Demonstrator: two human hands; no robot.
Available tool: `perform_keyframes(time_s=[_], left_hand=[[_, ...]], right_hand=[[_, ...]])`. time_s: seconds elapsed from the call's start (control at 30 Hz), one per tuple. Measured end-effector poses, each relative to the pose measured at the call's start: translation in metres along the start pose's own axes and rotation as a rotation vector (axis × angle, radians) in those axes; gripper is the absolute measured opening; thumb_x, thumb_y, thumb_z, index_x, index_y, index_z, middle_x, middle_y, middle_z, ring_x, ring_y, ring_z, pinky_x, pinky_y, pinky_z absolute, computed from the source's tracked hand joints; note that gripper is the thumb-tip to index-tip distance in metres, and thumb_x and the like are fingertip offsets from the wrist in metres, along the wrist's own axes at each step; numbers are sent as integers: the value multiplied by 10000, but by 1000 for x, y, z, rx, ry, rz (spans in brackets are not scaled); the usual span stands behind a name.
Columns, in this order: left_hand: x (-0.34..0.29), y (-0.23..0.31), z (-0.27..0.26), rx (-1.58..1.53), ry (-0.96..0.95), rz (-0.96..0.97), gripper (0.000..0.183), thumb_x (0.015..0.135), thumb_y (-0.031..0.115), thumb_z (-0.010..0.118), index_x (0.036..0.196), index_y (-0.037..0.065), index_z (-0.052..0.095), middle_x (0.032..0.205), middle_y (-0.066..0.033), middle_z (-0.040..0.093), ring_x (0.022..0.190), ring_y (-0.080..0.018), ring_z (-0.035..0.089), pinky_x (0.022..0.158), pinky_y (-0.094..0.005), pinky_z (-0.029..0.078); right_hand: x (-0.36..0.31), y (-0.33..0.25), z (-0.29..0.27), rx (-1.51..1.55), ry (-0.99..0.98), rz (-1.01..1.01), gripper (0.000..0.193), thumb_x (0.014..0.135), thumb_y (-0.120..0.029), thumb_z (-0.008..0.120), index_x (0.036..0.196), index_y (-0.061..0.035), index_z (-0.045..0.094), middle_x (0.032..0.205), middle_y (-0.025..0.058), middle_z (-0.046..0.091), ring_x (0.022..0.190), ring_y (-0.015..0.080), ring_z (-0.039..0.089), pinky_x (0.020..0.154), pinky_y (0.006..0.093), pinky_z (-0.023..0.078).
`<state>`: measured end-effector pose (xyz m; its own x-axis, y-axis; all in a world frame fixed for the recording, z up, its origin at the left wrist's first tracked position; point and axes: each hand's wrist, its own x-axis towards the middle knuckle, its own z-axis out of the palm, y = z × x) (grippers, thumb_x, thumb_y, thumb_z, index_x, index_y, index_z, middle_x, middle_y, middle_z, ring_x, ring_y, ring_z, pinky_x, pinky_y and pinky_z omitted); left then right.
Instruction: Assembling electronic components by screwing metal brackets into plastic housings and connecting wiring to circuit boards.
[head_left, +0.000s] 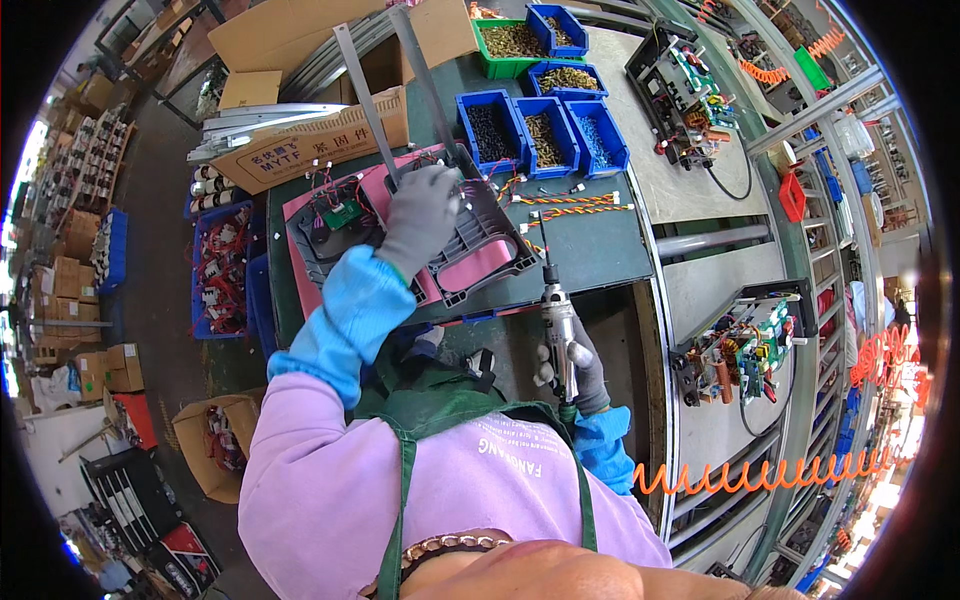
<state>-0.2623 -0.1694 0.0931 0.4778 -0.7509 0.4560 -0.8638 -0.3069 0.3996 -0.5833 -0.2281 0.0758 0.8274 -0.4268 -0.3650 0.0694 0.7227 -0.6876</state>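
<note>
My left hand [422, 215], in a grey glove, is closed low over a black plastic panel [482, 228], where two upright flat metal bars [428, 85] meet it. Its fingertips are partly hidden, so what they pinch cannot be made out. Beside it lies another black plastic part with a small green circuit board [347, 214] and wires. Both parts rest on a pink sheet [478, 265]. My right hand [588, 365], also gloved, is wrapped round a silver power screwdriver [558, 325] whose long bit points away from me, right of the panel.
Blue bins [491, 130] of screws and a green bin [512, 42] stand at the table's back. Twisted wires [570, 209] lie on the green tabletop [600, 250]. A cardboard box [310, 145] holds metal strips. Electronic assemblies [745, 345] sit at right, near a coiled orange hose [760, 472].
</note>
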Motion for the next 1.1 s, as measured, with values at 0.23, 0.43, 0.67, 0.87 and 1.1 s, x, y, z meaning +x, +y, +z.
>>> perform_keyframes(time_s=[0.23, 0.43, 0.67, 0.87, 1.1], left_hand=[[113, -25, 113, 333, -287, 84, 264, 871, 150, 531, 1081, 112, 688, 1075, -63, 671, 1120, -277, 560, 874, -406, 476], [146, -15, 141, 731, -651, 89, 241, 902, 199, 532, 1062, 167, 709, 1118, -40, 674, 1088, -223, 592, 886, -445, 410], [143, -16, 139, 617, -369, -69, 168, 891, 207, 557, 997, 147, 672, 1073, -93, 643, 1055, -270, 607, 812, -459, 473], [147, -35, 129, 216, -239, -219, 218, 891, 309, 616, 989, 115, 634, 991, -148, 647, 941, -349, 638, 776, -500, 499], [112, -9, 95, -746, -105, -473, 171, 894, 229, 665, 986, 85, 657, 756, -28, 638, 683, -115, 604, 589, -281, 470]], right_hand=[[-37, 5, 7, -40, 32, 28, 953, 696, -435, 766, 1454, -132, 274, 851, 96, 584, 576, 171, 637, 536, 315, 571], [-78, 4, 5, -68, 252, 38, 1018, 668, -481, 761, 1474, -116, 257, 839, 85, 576, 577, 141, 612, 517, 246, 542], [-85, 5, -4, 42, 273, -18, 892, 727, -425, 730, 1438, -114, 290, 859, 104, 588, 597, 160, 620, 528, 255, 553], [-70, -18, 9, -68, 167, -2, 1194, 642, -387, 801, 1535, -139, 48, 877, 126, 575, 611, 173, 616, 545, 281, 548], [-47, -35, 17, -163, 18, -67, 1190, 647, -235, 797, 1542, -132, 20, 911, 139, 578, 628, 182, 603, 566, 301, 531]])
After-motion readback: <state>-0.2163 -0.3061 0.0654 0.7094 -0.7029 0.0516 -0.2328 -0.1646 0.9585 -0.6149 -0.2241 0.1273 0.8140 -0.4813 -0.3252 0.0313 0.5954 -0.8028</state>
